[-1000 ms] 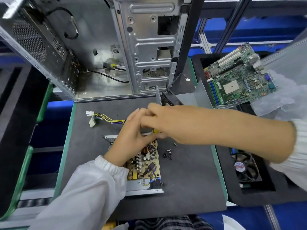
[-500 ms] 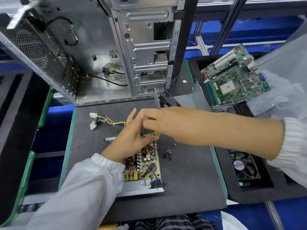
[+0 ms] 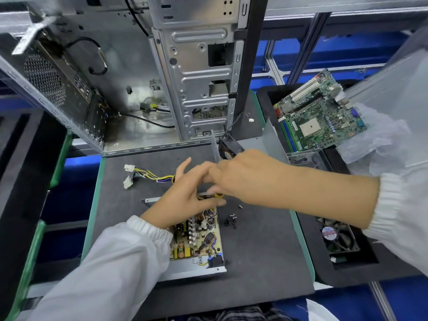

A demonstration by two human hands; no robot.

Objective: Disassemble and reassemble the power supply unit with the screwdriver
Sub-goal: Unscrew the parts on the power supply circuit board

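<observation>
The opened power supply unit (image 3: 190, 269) lies on the dark mat, its yellow circuit board (image 3: 199, 235) exposed. My left hand (image 3: 183, 198) rests over the board's far end with its fingers spread and fairly straight. My right hand (image 3: 240, 172) reaches in from the right and grips the screwdriver (image 3: 218, 195); only a bit of its yellow handle shows under the fingers, and the tip is hidden. Several loose screws (image 3: 231, 218) lie just right of the board. The unit's cable bundle (image 3: 148, 173) with white plugs trails off to the left.
The unit's grey cover with its fan (image 3: 261, 144) stands behind my hands. An open computer case (image 3: 196, 77) fills the back. A motherboard (image 3: 317, 117) and a cooling fan (image 3: 338, 237) sit in the black foam tray on the right. The green-edged mat (image 3: 254, 262) has bare surface in front.
My left hand's fingers have loosened from beside the right hand and spread out. My right hand stays over the unit's far end with the screwdriver.
</observation>
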